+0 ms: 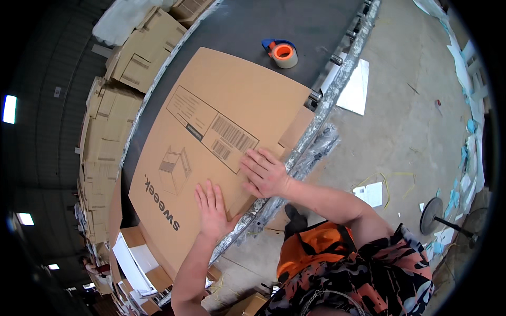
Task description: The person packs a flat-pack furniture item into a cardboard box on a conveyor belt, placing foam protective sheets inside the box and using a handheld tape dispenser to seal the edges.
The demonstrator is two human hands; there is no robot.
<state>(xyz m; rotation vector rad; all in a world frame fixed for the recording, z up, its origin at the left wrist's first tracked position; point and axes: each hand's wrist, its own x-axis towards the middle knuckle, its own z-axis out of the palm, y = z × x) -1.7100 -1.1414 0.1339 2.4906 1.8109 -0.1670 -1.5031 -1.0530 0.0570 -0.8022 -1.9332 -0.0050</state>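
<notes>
A large flat cardboard box (237, 87) with printed labels and a line drawing lies on a dark conveyor belt (237, 23). Both my hands rest on its top face near the edge closest to me. My left hand (212, 213) lies flat with its fingers stretched over the cardboard. Farther along, my right hand (265, 173) presses beside the printed barcode label, fingers extended and slightly spread. Neither hand holds anything. Beyond the box's far right corner, a tape dispenser (284, 54) with a blue and orange frame and a roll of tape sits on the belt.
Stacked cardboard boxes (113, 142) line the belt's left side. An open carton with white panels (138, 260) stands at lower left. A plastic-wrapped rail (329, 100) edges the belt. White sheets (356, 92) and scraps lie on the concrete floor, near a black fan (432, 215) at right.
</notes>
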